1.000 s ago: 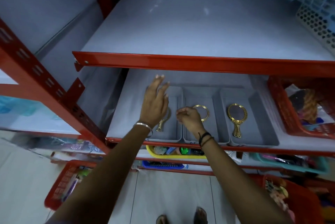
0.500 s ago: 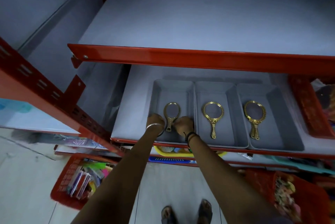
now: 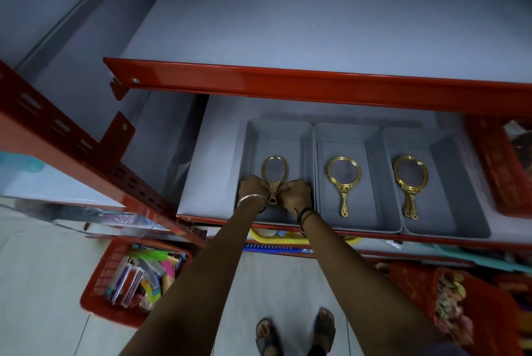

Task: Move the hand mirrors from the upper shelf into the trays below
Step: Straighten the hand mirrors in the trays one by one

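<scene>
Head view: both hands meet inside the left tray (image 3: 250,137) on the lower shelf. The left hand (image 3: 252,188) and right hand (image 3: 296,194) have their fingers curled in and pinching the handle of the left mirror (image 3: 274,174) from either side; whether its frame lies flat on the tray floor or is slightly lifted is hard to tell from this angle. The oval frame points away from the fingers, toward the back wall. Just right of the right fingers, past the tray wall, the middle mirror (image 3: 343,180) lies flat in the middle tray (image 3: 371,137), and beyond it the right mirror (image 3: 410,180) lies in the right tray (image 3: 449,154). The red beam (image 3: 316,85) of the upper shelf (image 3: 316,16) crosses above the hands. A red basket (image 3: 495,165) sits right of the trays. Below the forearms, another red basket (image 3: 100,283) of packets stands on the floor.
</scene>
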`<state>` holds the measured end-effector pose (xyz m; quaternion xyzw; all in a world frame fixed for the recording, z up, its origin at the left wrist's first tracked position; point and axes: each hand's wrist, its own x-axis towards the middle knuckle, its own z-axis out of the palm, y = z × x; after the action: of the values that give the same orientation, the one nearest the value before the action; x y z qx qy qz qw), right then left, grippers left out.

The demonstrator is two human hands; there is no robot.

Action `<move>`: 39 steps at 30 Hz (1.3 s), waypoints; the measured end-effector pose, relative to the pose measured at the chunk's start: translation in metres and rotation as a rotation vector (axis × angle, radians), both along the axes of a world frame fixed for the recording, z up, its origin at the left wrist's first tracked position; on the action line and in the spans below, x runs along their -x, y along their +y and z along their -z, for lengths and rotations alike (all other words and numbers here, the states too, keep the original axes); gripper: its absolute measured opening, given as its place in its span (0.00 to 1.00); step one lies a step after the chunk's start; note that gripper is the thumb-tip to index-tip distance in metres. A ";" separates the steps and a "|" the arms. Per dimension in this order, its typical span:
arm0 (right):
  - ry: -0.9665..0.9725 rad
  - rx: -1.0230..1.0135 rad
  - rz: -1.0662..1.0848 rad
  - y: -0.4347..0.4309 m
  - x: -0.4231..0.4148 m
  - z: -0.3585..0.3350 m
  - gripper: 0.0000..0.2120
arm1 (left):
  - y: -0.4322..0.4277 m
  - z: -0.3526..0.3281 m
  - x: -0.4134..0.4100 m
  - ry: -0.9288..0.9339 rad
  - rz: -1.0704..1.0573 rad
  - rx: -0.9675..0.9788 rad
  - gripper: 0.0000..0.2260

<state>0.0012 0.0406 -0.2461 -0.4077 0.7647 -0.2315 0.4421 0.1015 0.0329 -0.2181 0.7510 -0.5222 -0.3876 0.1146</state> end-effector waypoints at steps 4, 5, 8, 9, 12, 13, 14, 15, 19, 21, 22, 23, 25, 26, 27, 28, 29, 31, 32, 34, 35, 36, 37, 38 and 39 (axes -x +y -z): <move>0.064 0.022 -0.063 0.002 0.001 -0.003 0.08 | 0.001 0.001 0.002 -0.021 -0.007 0.021 0.10; 0.088 0.033 -0.088 0.002 0.002 -0.004 0.09 | 0.000 0.001 0.003 -0.029 0.004 0.022 0.11; 0.135 0.056 -0.124 0.004 0.003 -0.005 0.09 | 0.001 0.000 0.004 -0.059 0.048 0.022 0.11; 0.140 0.060 -0.125 0.004 0.003 -0.005 0.09 | 0.001 -0.001 0.005 -0.068 0.058 0.025 0.11; 0.141 0.061 -0.124 0.005 0.002 -0.006 0.10 | 0.001 0.000 0.006 -0.084 0.078 0.028 0.11; 0.139 0.063 -0.124 0.005 0.002 -0.006 0.10 | 0.001 0.000 0.006 -0.088 0.083 0.028 0.10; 0.139 0.065 -0.125 0.006 0.002 -0.007 0.10 | 0.002 0.000 0.006 -0.089 0.087 0.028 0.10; 0.140 0.068 -0.127 0.006 0.003 -0.007 0.10 | 0.002 0.000 0.007 -0.089 0.091 0.030 0.10; 0.139 0.072 -0.132 0.006 0.004 -0.007 0.10 | 0.004 0.000 0.007 -0.093 0.093 0.028 0.10; 0.135 0.077 -0.138 0.007 0.004 -0.007 0.10 | 0.004 0.000 0.008 -0.092 0.090 0.019 0.10; 0.136 0.077 -0.137 0.007 0.004 -0.008 0.09 | 0.004 -0.001 0.008 -0.089 0.085 0.016 0.10; 0.136 0.075 -0.137 0.007 0.004 -0.007 0.09 | 0.005 -0.001 0.009 -0.087 0.078 0.019 0.10; 0.134 0.069 -0.137 0.007 0.004 -0.007 0.09 | 0.006 -0.002 0.010 -0.089 0.070 0.018 0.10; 0.131 0.062 -0.137 0.007 0.003 -0.009 0.09 | 0.007 -0.002 0.011 -0.094 0.072 0.020 0.10; 0.128 0.057 -0.138 0.007 0.003 -0.009 0.09 | 0.007 -0.002 0.011 -0.099 0.079 0.023 0.10; 0.121 0.052 -0.139 0.007 0.004 -0.010 0.09 | 0.007 -0.002 0.011 -0.100 0.085 0.023 0.10; 0.121 0.055 -0.138 0.007 0.004 -0.011 0.09 | 0.007 -0.003 0.010 -0.106 0.090 0.020 0.10; 0.135 0.072 -0.139 0.008 0.006 -0.016 0.09 | 0.007 -0.006 0.010 -0.121 0.089 0.022 0.10; 0.141 0.095 -0.144 0.009 0.008 -0.021 0.09 | 0.006 -0.010 0.011 -0.122 0.074 0.027 0.10; 0.115 0.172 -0.148 0.011 0.014 -0.036 0.11 | 0.005 -0.019 0.013 -0.137 0.046 0.067 0.10; 0.081 0.221 -0.139 0.012 0.020 -0.045 0.11 | 0.003 -0.023 0.016 -0.150 0.052 0.100 0.11; 0.031 0.278 -0.113 0.012 0.028 -0.052 0.10 | 0.002 -0.029 0.019 -0.145 0.063 0.148 0.11; -0.026 0.334 -0.077 0.013 0.039 -0.058 0.08 | 0.000 -0.034 0.026 -0.141 0.090 0.215 0.12; -0.074 0.370 -0.044 0.015 0.049 -0.061 0.07 | 0.000 -0.039 0.032 -0.117 0.115 0.280 0.12; -0.105 0.387 -0.010 0.017 0.063 -0.064 0.06 | 0.000 -0.045 0.043 -0.080 0.146 0.328 0.12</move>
<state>-0.0616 0.0578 -0.1825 -0.4764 0.6796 -0.3928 0.3960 0.0589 0.0331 -0.1731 0.6973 -0.6354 -0.2745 0.1862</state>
